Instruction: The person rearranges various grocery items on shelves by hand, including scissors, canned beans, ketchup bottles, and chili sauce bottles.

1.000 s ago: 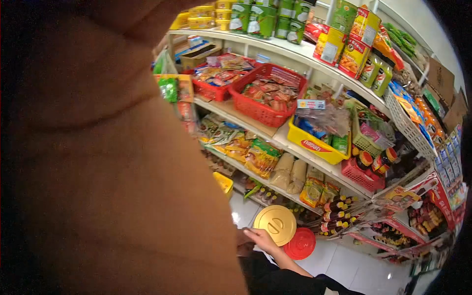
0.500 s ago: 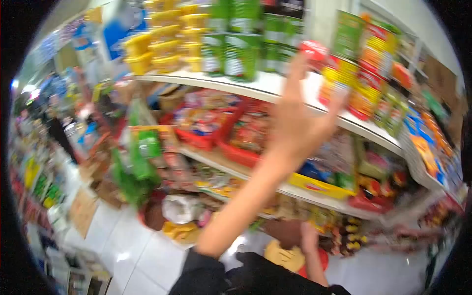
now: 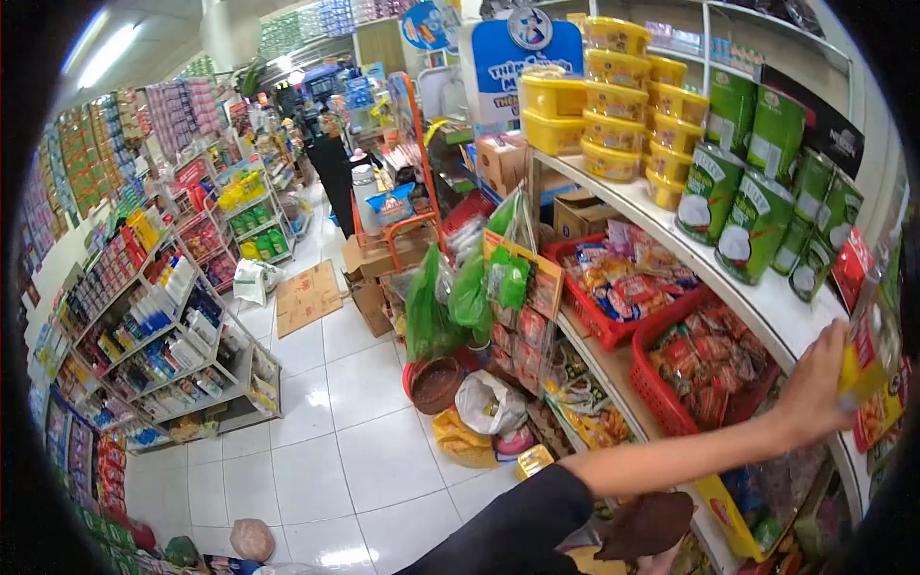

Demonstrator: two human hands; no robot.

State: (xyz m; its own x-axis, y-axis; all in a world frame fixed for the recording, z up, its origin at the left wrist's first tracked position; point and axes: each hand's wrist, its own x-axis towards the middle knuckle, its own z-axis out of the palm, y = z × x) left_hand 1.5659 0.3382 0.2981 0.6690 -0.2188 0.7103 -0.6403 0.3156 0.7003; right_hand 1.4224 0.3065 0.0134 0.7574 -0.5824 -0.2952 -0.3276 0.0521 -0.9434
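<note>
My left hand (image 3: pixel 815 388) reaches across to the shelf at the far right, its fingers closed against a yellow can (image 3: pixel 867 359) with a red label. Part of that can is blurred and cut by the dark edge of the view. Just behind it stands a small red package (image 3: pixel 851 268). Large green cans with a coconut picture (image 3: pixel 755 225) are stacked to the left of the hand. My right hand is out of view.
Yellow tubs (image 3: pixel 613 101) are piled at the end of the white shelf (image 3: pixel 652 206). Below are red baskets (image 3: pixel 661 383) of small packets and a yellow-edged box (image 3: pixel 728 522). Green bags (image 3: pixel 436 307) hang at the shelf end. Bottle racks (image 3: pixel 182 335) line the left across the tiled floor.
The view has swung left, so the shelf and my left hand now lie farther right. My left hand's spread fingers have closed at the yellow can. My right hand has left the view.
</note>
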